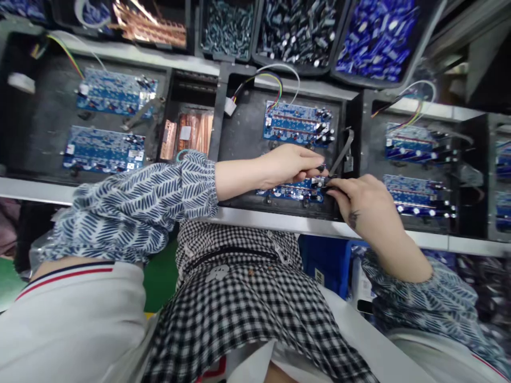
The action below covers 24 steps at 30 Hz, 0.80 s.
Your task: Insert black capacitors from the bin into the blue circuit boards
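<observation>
Head view: your left hand [289, 164] and right hand [359, 205] meet over the near circuit board [293, 190] in the middle black tray [243, 133]; both are pinched nearly shut on a small dark component [322, 175] at the board's right end, though which fingers carry it cannot be told; the step in hand looks like seating that part into the board; the next move calls, in my judgement, for lining its leads up with the holes and pressing straight down while the board stays flat. The board lies flat near the tray's near edge, its long axis running left to right, component side up; a second board [297, 123] lies parallel just beyond it, wires [275, 80] looping from its far edge; a metal strip [343, 151] leans at the tray's right wall.
</observation>
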Each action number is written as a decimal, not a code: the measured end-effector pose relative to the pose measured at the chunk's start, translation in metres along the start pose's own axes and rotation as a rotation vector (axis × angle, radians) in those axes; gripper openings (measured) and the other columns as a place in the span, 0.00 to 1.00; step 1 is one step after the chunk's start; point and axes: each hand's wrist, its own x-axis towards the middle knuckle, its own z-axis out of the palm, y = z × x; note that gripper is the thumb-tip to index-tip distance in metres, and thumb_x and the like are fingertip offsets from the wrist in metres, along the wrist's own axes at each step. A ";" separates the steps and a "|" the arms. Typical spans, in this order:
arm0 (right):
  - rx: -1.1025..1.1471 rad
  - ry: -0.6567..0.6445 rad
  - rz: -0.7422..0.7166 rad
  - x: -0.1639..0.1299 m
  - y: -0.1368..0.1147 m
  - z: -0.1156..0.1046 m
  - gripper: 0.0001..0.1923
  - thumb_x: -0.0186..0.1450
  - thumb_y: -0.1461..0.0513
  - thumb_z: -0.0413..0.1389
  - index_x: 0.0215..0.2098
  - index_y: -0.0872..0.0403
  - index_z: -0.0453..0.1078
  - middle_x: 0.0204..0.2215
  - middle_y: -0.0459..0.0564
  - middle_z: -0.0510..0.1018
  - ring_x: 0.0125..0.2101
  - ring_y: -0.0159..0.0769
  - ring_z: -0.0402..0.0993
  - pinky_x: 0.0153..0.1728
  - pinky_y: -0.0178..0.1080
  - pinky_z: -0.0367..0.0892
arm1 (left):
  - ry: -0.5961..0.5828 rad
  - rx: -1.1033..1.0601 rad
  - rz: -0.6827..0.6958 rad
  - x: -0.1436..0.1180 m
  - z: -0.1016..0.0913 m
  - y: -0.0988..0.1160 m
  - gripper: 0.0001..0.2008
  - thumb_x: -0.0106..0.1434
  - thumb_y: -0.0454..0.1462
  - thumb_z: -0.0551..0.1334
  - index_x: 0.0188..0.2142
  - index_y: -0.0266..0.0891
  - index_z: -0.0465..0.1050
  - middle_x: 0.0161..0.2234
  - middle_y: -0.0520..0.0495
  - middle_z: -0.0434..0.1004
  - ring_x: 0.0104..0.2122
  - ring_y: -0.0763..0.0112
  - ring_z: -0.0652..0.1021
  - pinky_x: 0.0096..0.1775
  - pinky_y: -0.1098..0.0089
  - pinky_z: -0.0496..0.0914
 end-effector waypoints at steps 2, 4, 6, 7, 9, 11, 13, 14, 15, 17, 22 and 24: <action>0.019 -0.010 0.014 -0.001 -0.001 0.000 0.17 0.73 0.56 0.49 0.44 0.53 0.79 0.32 0.55 0.82 0.32 0.48 0.69 0.37 0.48 0.63 | 0.004 -0.007 -0.036 0.002 -0.001 0.002 0.13 0.72 0.24 0.58 0.52 0.25 0.77 0.33 0.45 0.80 0.25 0.84 0.71 0.33 0.80 0.67; 0.033 -0.012 0.026 -0.002 -0.001 0.000 0.16 0.74 0.56 0.49 0.44 0.51 0.79 0.33 0.54 0.83 0.33 0.47 0.69 0.38 0.48 0.61 | -0.008 -0.031 -0.073 0.001 -0.002 0.003 0.16 0.71 0.22 0.56 0.55 0.24 0.76 0.34 0.46 0.80 0.28 0.84 0.74 0.41 0.79 0.70; 0.026 -0.009 0.028 -0.002 0.000 0.000 0.17 0.74 0.56 0.49 0.44 0.51 0.79 0.33 0.54 0.83 0.33 0.47 0.69 0.37 0.47 0.60 | -0.016 -0.052 -0.088 -0.001 -0.003 0.003 0.16 0.71 0.22 0.57 0.56 0.24 0.75 0.35 0.45 0.81 0.31 0.83 0.75 0.46 0.77 0.70; 0.014 -0.012 0.028 -0.001 -0.001 0.000 0.17 0.74 0.56 0.48 0.44 0.51 0.79 0.32 0.54 0.83 0.33 0.47 0.68 0.36 0.47 0.59 | -0.024 -0.055 -0.091 -0.001 -0.005 0.002 0.15 0.72 0.24 0.58 0.55 0.25 0.75 0.35 0.45 0.81 0.31 0.82 0.75 0.45 0.77 0.70; -0.015 -0.019 0.030 0.000 -0.002 -0.001 0.18 0.74 0.56 0.47 0.44 0.52 0.79 0.32 0.54 0.82 0.33 0.46 0.68 0.35 0.46 0.57 | -0.056 -0.042 -0.094 0.000 -0.008 0.001 0.09 0.73 0.27 0.58 0.48 0.26 0.77 0.35 0.45 0.80 0.29 0.83 0.74 0.40 0.77 0.69; -0.042 -0.017 0.029 0.001 -0.005 -0.002 0.19 0.75 0.56 0.46 0.44 0.52 0.79 0.31 0.54 0.81 0.32 0.46 0.68 0.34 0.45 0.56 | -0.105 -0.009 -0.077 0.002 -0.011 -0.002 0.11 0.75 0.32 0.58 0.38 0.28 0.77 0.34 0.45 0.79 0.26 0.83 0.70 0.33 0.78 0.65; -0.063 -0.004 0.025 0.000 -0.009 -0.002 0.19 0.75 0.56 0.47 0.43 0.52 0.79 0.30 0.54 0.81 0.33 0.45 0.69 0.34 0.45 0.56 | -0.117 0.022 -0.047 0.003 -0.013 -0.004 0.15 0.76 0.37 0.58 0.33 0.31 0.74 0.32 0.47 0.77 0.24 0.82 0.67 0.28 0.77 0.60; -0.072 0.002 0.026 -0.001 -0.011 -0.002 0.18 0.75 0.56 0.47 0.43 0.53 0.79 0.30 0.54 0.81 0.33 0.45 0.69 0.34 0.45 0.56 | -0.105 0.033 -0.036 0.003 -0.013 -0.005 0.16 0.76 0.38 0.58 0.31 0.32 0.72 0.30 0.48 0.75 0.24 0.82 0.66 0.27 0.77 0.58; -0.079 0.007 0.031 -0.002 -0.014 -0.002 0.17 0.75 0.57 0.48 0.43 0.53 0.79 0.29 0.55 0.81 0.33 0.46 0.69 0.34 0.46 0.56 | -0.088 0.042 -0.031 0.003 -0.014 -0.005 0.17 0.76 0.38 0.58 0.30 0.33 0.71 0.30 0.49 0.73 0.24 0.81 0.64 0.26 0.77 0.57; -0.088 0.017 0.045 -0.004 -0.019 -0.001 0.15 0.74 0.57 0.50 0.44 0.53 0.79 0.30 0.55 0.82 0.33 0.46 0.71 0.34 0.46 0.58 | -0.058 0.058 -0.039 0.001 -0.012 -0.005 0.16 0.76 0.38 0.58 0.30 0.34 0.70 0.30 0.51 0.72 0.24 0.81 0.64 0.27 0.77 0.57; 0.086 0.159 0.026 -0.002 -0.031 -0.013 0.15 0.73 0.59 0.53 0.56 0.52 0.70 0.46 0.58 0.82 0.37 0.46 0.75 0.36 0.47 0.67 | -0.106 0.149 -0.108 -0.009 0.003 -0.010 0.11 0.75 0.37 0.58 0.34 0.36 0.70 0.31 0.53 0.73 0.28 0.78 0.66 0.31 0.77 0.61; 0.277 0.257 -0.018 -0.002 -0.032 -0.020 0.12 0.72 0.62 0.55 0.53 0.48 0.70 0.43 0.53 0.82 0.36 0.42 0.77 0.35 0.44 0.70 | -0.197 0.262 -0.119 -0.010 0.011 -0.012 0.11 0.74 0.36 0.58 0.33 0.37 0.69 0.29 0.54 0.72 0.27 0.77 0.67 0.32 0.76 0.62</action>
